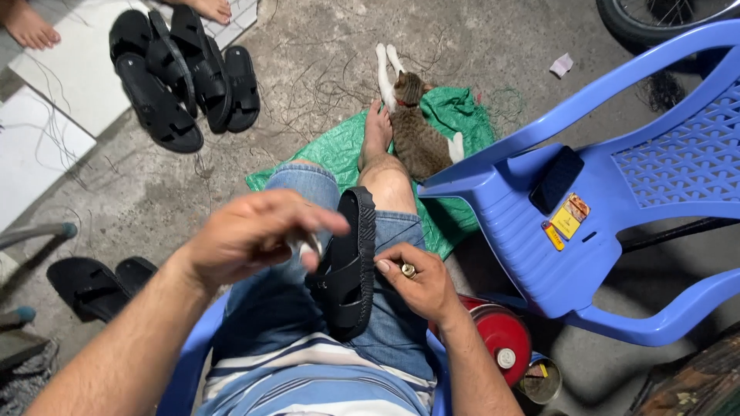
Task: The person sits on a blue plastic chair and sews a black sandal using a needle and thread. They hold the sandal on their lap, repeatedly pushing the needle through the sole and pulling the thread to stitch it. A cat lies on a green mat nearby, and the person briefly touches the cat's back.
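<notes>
the left hand (250, 231) pinches a small pale item, too blurred to name, just above a black sandal (348, 266). the right hand (420, 283) has its fingers (389, 266) grasping the sandal's edge; the sandal stands on its side on the person's lap. beyond the knee a cat (420, 139) lies on a green sheet (339, 150). a blue plastic chair (617, 192) lies tipped at right, and a pile of black sandals (181, 77) rests on the floor at upper left.

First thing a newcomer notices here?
Probably the black sandal on the denim lap, between the left hand and right hand. Next, the cat lying on green sheeting by the outstretched leg, and the blue plastic chair at right.
</notes>
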